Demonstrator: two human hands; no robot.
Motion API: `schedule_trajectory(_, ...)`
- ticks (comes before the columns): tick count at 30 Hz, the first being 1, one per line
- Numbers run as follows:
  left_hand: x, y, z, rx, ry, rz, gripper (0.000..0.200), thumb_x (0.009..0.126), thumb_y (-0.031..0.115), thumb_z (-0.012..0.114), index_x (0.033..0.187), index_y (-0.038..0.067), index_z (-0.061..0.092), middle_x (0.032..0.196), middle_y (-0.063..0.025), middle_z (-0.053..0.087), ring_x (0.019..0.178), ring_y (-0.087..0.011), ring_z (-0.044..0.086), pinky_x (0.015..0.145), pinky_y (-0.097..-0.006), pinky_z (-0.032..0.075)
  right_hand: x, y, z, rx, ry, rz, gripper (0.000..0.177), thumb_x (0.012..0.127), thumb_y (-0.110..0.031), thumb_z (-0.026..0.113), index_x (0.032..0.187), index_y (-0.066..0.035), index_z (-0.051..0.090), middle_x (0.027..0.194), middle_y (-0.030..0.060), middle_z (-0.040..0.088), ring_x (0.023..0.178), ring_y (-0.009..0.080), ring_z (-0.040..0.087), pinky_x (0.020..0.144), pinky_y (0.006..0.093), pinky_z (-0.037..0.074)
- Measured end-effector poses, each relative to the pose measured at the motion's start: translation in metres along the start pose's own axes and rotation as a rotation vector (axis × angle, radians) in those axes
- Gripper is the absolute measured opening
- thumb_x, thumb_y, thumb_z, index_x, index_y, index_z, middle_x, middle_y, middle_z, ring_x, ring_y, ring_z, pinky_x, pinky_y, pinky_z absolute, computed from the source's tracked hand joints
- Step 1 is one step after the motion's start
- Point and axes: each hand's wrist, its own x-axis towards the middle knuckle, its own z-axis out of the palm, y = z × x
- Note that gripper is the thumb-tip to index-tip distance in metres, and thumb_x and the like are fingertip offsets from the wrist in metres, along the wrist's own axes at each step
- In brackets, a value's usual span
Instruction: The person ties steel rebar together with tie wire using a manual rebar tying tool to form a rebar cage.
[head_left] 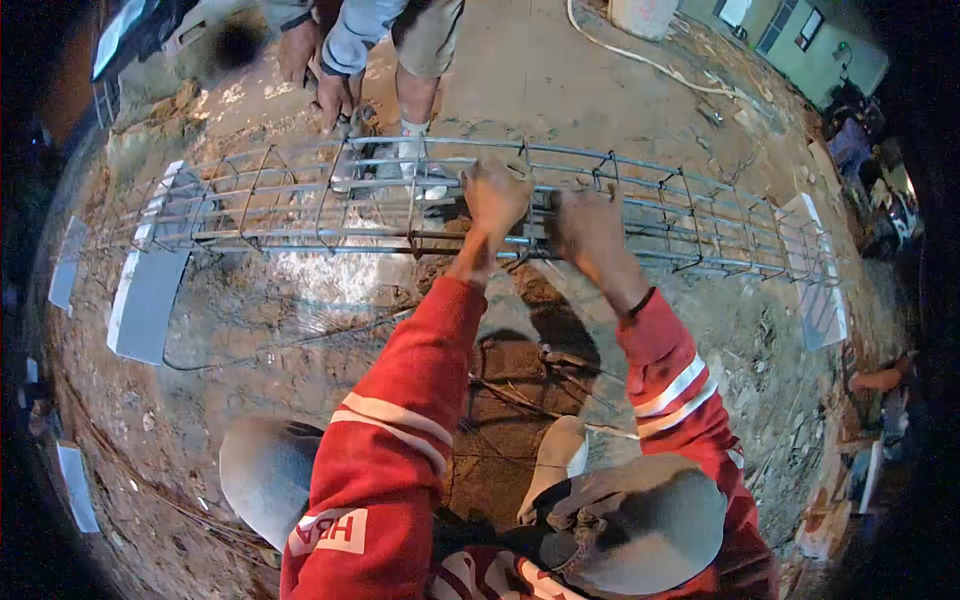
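A long rebar cage (350,195) of steel bars and square ties lies across the view, resting near its ends on a pale block (150,290) at left and another pale block (818,280) at right. At the middle of the cage my left hand (497,198) is closed at the upper bars, its fingertips partly hidden. Just to its right my right hand (590,225) is curled over the same bars, smeared by motion. What either hand grips is too small to make out.
Across the cage stands another person, whose hands (338,95) reach down near its far side. Loose wires (510,395) lie on a dark strip of soil between my legs. A pale hose (640,55) runs over the ground at the upper right. More pale blocks (77,488) stand at far left.
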Motion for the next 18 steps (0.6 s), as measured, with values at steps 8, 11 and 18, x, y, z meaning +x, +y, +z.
schedule_trajectory(8,0.010,0.025,-0.019,-0.202,-0.161,-0.342,0.023,0.059,0.022,0.075,0.073,0.005,0.068,0.073,-0.0171,0.067,0.077,-0.0380,0.065,0.075,-0.0465,0.051,-0.008,0.025,-0.011,0.603,-0.086,0.189,0.036,0.082,-0.031,0.070,0.083,0.005,0.067,0.071,0.0204,0.065,0.065,0.0263,0.063,0.062,0.0440,0.048)
schedule_trajectory(11,0.014,0.026,-0.021,-0.167,-0.143,-0.323,0.021,0.059,0.022,0.074,0.069,0.004,0.067,0.073,-0.0193,0.068,0.078,-0.0385,0.065,0.075,-0.0465,0.051,-0.026,0.009,-0.022,0.342,-0.093,0.103,0.031,0.081,-0.027,0.069,0.080,0.004,0.066,0.072,0.0212,0.065,0.069,0.0328,0.065,0.063,0.0452,0.050)
schedule_trajectory(18,0.011,0.024,-0.016,-0.086,-0.089,-0.250,0.022,0.062,0.023,0.074,0.073,0.004,0.067,0.073,-0.0162,0.067,0.076,-0.0369,0.064,0.079,-0.0476,0.046,-0.056,0.033,-0.016,-0.090,0.009,-0.083,0.024,0.080,-0.025,0.065,0.078,-0.001,0.062,0.068,0.0190,0.063,0.071,0.0375,0.065,0.056,0.0409,0.049)
